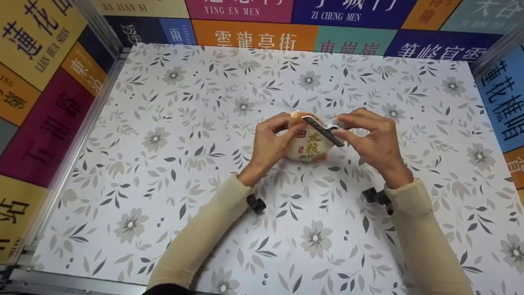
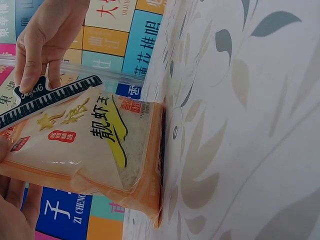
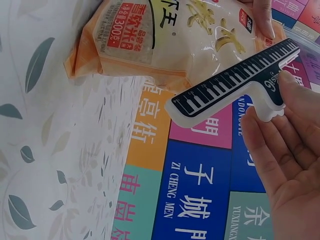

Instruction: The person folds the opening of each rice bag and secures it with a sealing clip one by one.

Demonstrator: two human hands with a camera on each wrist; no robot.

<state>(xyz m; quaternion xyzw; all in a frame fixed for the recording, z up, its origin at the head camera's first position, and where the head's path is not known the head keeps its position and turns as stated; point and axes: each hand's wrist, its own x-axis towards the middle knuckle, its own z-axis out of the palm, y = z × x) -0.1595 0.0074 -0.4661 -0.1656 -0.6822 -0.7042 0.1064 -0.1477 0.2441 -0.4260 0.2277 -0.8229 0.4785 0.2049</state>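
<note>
A small rice bag (image 1: 308,148), pale with orange edges and yellow and black lettering, stands upright on the table. My left hand (image 1: 271,141) grips its upper left side, thumb in front. My right hand (image 1: 372,139) pinches the handle of a bag clip (image 1: 323,131) decorated with black-and-white piano keys. In the right wrist view the clip (image 3: 232,80) slants across the bag's upper corner, one end reaching past the bag. The left wrist view shows the bag's (image 2: 95,150) lower end on the table. Whether the clip's jaws enclose the bag's top, I cannot tell.
A white cloth with grey flowers and leaves (image 1: 196,164) covers the table. Colourful panels with place names (image 1: 254,37) stand along the back and sides. A metal frame rail (image 1: 77,139) runs along the left edge. Small black mounts (image 1: 256,203) sit at both wrists.
</note>
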